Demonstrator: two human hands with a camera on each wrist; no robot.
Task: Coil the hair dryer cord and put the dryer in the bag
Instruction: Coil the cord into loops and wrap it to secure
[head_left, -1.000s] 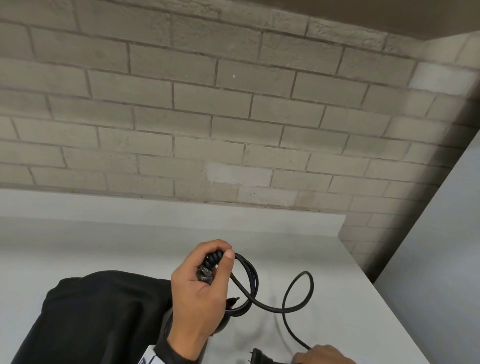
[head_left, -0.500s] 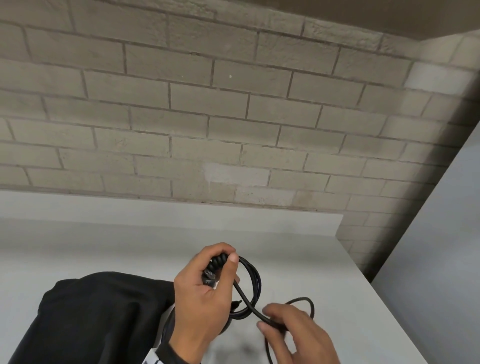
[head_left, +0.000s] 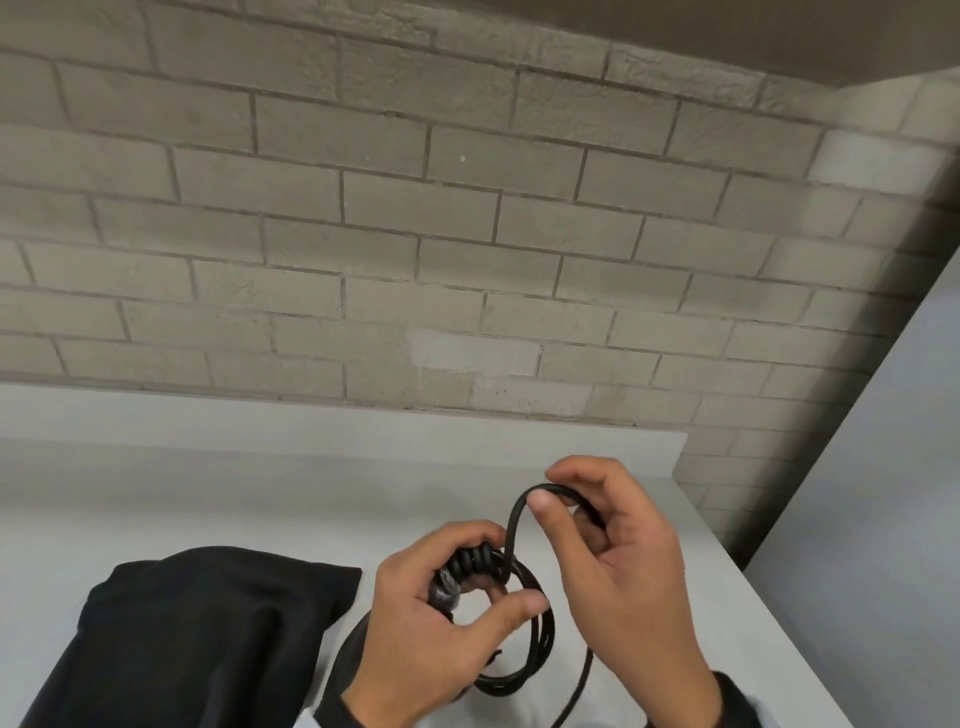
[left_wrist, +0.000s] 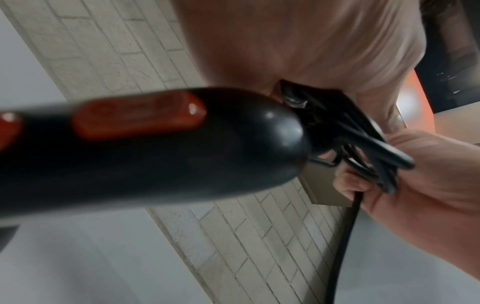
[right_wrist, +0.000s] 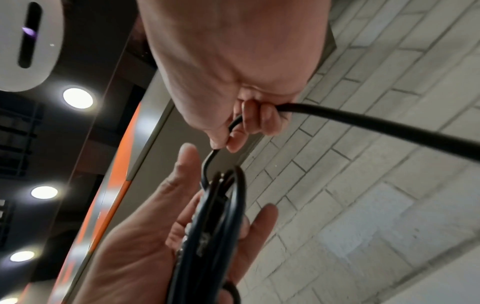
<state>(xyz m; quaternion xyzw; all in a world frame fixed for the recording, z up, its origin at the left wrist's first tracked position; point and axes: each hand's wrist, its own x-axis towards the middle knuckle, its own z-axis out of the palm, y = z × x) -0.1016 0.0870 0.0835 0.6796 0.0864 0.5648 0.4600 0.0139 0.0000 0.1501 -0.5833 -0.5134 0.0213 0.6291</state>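
- Black cord (head_left: 511, 525) is partly wound: several loops hang gathered at the dryer's handle end, and one fresh bight rises from that bundle toward 1 o'clock, up into the right hand.
- Hair dryer (left_wrist: 145, 142), black with red switches, sits low in the head view at about 6 o'clock, mostly hidden under the left hand; the wrist view shows its handle end where the cord enters.
- Left hand (head_left: 441, 618) has its grip closed round the ribbed strain relief and the stacked loops, thumb reaching across them.
- Right hand (head_left: 618, 561) pinches the bight between thumb and fingers, the other fingers loosely curled; the free cord runs down behind it toward 5 o'clock.
- To do this step well, I judge the new loop should be laid down the same size as the others and slid under the left thumb before the pinch lets go, or the stiff cord will likely spring open.
- Letting the cord roll slightly in the fingers should prevent a twist.
- Bag (head_left: 197, 639), black fabric, lies flat on the pale worktop (head_left: 208, 499) at 8 o'clock, just beside the left hand; its opening cannot be made out.
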